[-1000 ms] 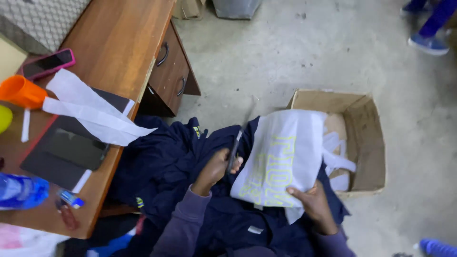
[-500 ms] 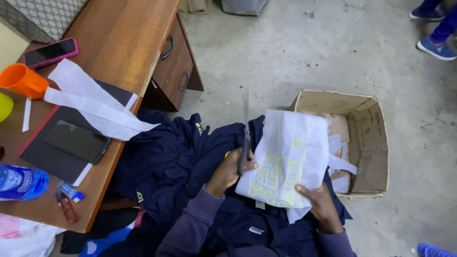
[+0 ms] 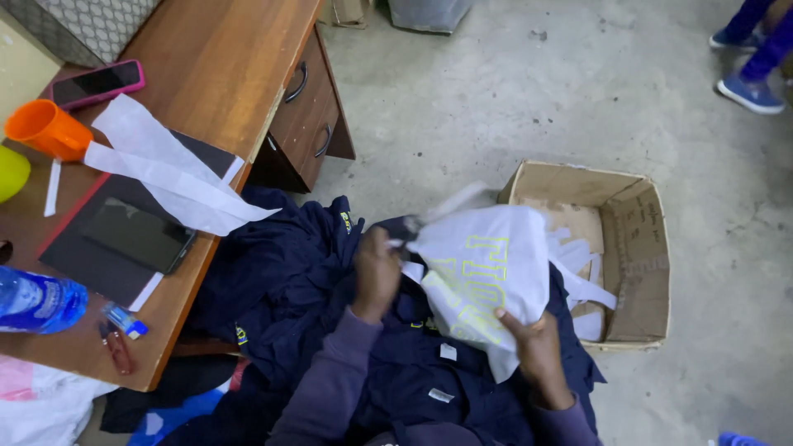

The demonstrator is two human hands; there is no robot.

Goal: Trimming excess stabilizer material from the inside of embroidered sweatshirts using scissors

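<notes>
White backing sheet (image 3: 483, 277) at frame centre, over the navy garments (image 3: 289, 281), pinched at its lower edge by right hand (image 3: 537, 351) for tension while left hand (image 3: 376, 272) grips scissors (image 3: 413, 225) closed at its top edge.

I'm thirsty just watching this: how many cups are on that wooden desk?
2, both at the desk's left edge: an orange cup beside the pink-cased phone, and a yellow-green cup just below it, cut off by the frame. Others may lie outside the view.

Both arms wear long, dull purple sleeves (image 3: 330, 380).
</notes>
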